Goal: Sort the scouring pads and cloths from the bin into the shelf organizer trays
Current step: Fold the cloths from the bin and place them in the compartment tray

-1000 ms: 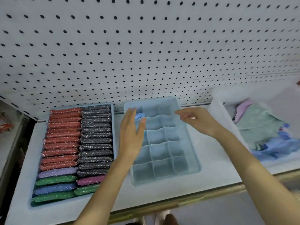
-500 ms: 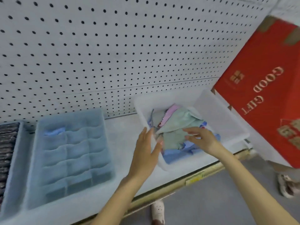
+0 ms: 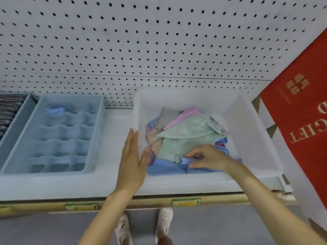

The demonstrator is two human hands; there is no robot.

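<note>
A white bin (image 3: pixel 251 131) on the shelf holds a heap of cloths, with a green cloth (image 3: pixel 184 135) on top and a blue cloth (image 3: pixel 168 167) at the front. My right hand (image 3: pixel 207 157) reaches into the bin and pinches a fold of the blue cloth. With straight fingers, my left hand (image 3: pixel 132 160) lies flat against the bin's left wall. Left of the bin stands a light blue divided tray (image 3: pixel 23 138); one small blue cloth (image 3: pixel 55 110) lies in a back cell. A tray of dark scouring pads (image 3: pixel 8 110) shows at the far left edge.
A white pegboard wall (image 3: pixel 141 41) backs the shelf. A red gift box (image 3: pixel 300 106) leans at the right beside the bin. The shelf's front edge (image 3: pixel 106 204) carries price labels. My shoes (image 3: pixel 164 221) stand on the grey floor below.
My view swung right from the trays to the bin. Both hands left the divided tray; the right hand went into the bin and took hold of the blue cloth, the left reached the bin's wall.
</note>
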